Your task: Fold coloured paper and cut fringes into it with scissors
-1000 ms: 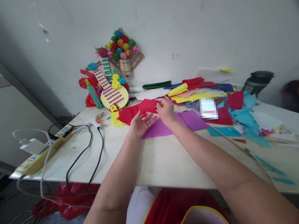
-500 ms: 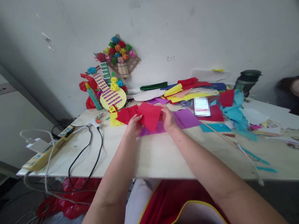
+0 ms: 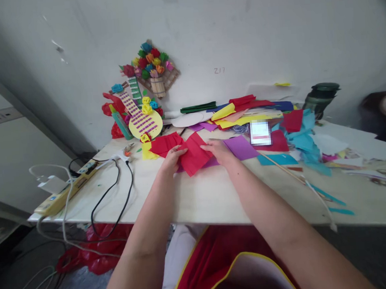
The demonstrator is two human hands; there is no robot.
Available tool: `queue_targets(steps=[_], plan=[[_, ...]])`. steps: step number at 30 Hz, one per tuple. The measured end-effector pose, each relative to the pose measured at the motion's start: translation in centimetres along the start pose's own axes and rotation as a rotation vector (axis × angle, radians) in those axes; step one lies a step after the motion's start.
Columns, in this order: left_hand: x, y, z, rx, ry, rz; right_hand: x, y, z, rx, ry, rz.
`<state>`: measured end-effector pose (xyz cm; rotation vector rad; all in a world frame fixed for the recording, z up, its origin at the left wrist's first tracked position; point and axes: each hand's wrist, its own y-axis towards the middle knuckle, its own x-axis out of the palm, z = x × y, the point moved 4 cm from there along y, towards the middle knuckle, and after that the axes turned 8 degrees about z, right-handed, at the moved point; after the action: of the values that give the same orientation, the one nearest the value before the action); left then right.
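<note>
A red sheet of paper (image 3: 195, 156) with a crease in it is held over the table between my two hands. My left hand (image 3: 173, 159) pinches its left edge, thumb on top. At the sheet's right edge, my right hand (image 3: 219, 150) grips with thumb and fingers. Purple paper (image 3: 242, 147) lies beneath and to the right, partly covered by the red sheet and my right hand. Behind my left hand are more red paper (image 3: 164, 144) and a yellow piece (image 3: 149, 152).
A glue gun (image 3: 123, 155) with its cord and a yellow power strip (image 3: 64, 190) lie left. Paper-flower crafts (image 3: 146, 123) stand behind. Coloured papers (image 3: 244, 113), a phone-like blurred screen (image 3: 260, 133), a stick (image 3: 283, 167) and a dark bottle (image 3: 321, 100) are to the right.
The red sheet has turned and come slightly lower and nearer. My right hand's thumb and fingers now show on its right side. The view has shifted slightly.
</note>
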<state>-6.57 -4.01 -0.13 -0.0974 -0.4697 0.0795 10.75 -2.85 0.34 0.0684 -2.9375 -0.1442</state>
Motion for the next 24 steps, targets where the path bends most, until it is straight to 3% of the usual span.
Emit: queue_targets(steps=[4,9,16,24], plan=[[-0.7,0.1,0.7,-0.015,-0.02,-0.056,-0.2,0.7,1.0,-0.059,0.047,0.227],[-1.8,0.0,2.0,0.132,0.06,-0.04,-0.2,1.1,1.6,-0.134,0.018,0.331],[-2.4,0.4,2.7,0.306,0.276,0.076,-0.1,1.1,2.5,-0.105,-0.273,0.344],[-3.9,1.0,2.8,0.282,0.667,0.214,0.1,0.6,1.9,-0.15,-0.691,0.319]])
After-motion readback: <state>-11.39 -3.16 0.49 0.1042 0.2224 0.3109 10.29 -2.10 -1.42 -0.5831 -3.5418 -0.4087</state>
